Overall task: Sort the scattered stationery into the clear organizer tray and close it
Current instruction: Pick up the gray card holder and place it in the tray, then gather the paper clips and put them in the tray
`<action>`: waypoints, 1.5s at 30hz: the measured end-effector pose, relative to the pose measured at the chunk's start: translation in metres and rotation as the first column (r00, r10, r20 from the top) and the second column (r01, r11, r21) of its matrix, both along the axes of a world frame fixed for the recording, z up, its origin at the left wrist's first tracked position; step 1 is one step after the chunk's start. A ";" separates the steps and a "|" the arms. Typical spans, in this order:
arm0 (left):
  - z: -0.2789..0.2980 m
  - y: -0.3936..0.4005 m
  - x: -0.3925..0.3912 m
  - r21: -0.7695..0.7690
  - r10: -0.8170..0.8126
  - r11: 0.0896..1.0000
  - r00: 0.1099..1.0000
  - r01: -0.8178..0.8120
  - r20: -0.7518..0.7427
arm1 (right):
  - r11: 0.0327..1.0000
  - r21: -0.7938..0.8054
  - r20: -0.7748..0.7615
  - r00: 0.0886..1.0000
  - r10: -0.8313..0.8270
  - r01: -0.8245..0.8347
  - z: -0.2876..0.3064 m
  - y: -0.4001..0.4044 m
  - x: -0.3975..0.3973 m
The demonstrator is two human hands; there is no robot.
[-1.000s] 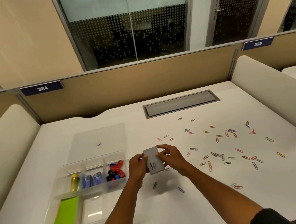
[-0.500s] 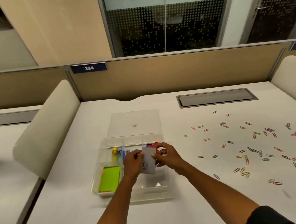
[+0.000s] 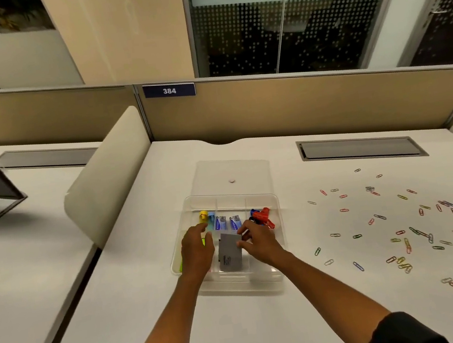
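My right hand [image 3: 260, 243] holds a small flat grey rectangular box [image 3: 230, 253], thumb and fingers [image 3: 245, 229] pinching its far right corner and edge; the box sits low over the front middle compartment of the clear plastic organizer tray [image 3: 274, 202], though I cannot tell whether it already rests on the tray floor; I judge the box light, stiff and smooth-sided, so a pinch across its narrow edges suits it better than a grip on the flat faces, and it should slide easily once let go; my left hand [image 3: 196, 250] hovers just beside the box's left edge, its fingers loosely spread and holding nothing, palm down over the green pad [image 3: 204, 242] in the front left compartment; both forearms reach forward from the near edge of the white surface [image 3: 134, 269], wrists roughly level, converging on the tray; the back compartments hold a yellow-capped tube [image 3: 203, 216], blue-labelled packets [image 3: 227, 223] and red and blue clips [image 3: 261, 217]; the tray's clear lid [image 3: 231, 173] lies flat just behind it; many coloured paper clips [image 3: 400, 232] lie scattered well apart to the right, thin, light and slippery, best picked by fingertip pinch or swept together, by my reckoning.
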State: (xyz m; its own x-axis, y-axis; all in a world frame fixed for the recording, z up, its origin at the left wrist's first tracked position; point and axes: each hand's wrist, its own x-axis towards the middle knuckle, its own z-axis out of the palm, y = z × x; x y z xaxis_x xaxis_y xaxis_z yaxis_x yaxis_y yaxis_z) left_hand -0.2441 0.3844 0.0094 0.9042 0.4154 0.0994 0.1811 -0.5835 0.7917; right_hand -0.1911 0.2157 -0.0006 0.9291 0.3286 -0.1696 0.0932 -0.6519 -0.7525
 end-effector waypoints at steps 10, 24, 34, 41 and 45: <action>-0.008 -0.005 0.002 0.202 -0.128 0.970 0.990 0.137 -0.057 | 0.973 -0.221 0.161 0.981 0.110 -0.073 0.000 -0.001 0.000; 0.003 -0.090 0.027 0.228 -0.396 0.898 0.917 0.377 0.044 | 0.960 -0.158 0.343 0.925 -0.166 0.230 0.002 -0.088 -0.003; -0.015 -0.205 0.032 0.320 -0.669 0.707 0.743 0.630 0.014 | 0.742 -0.349 0.219 0.820 -0.529 0.572 -0.029 -0.216 -0.040; -0.052 -0.263 0.020 0.350 -0.635 0.637 0.725 0.687 -0.266 | 0.531 -0.444 0.177 0.652 -0.737 0.722 -0.051 -0.300 -0.074; -0.071 -0.286 0.016 0.366 -0.532 0.641 0.735 0.674 -0.421 | 0.448 -0.471 0.159 0.573 -0.804 0.760 -0.061 -0.333 -0.078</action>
State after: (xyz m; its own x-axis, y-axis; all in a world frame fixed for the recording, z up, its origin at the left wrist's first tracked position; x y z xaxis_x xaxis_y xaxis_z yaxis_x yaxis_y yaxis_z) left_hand -0.2281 0.0986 -0.0611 0.9518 -0.2696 -0.1461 -0.2009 -0.9083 0.3669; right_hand -0.2692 -0.1170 -0.0614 0.7296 -0.6662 -0.1544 -0.6735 -0.6609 -0.3311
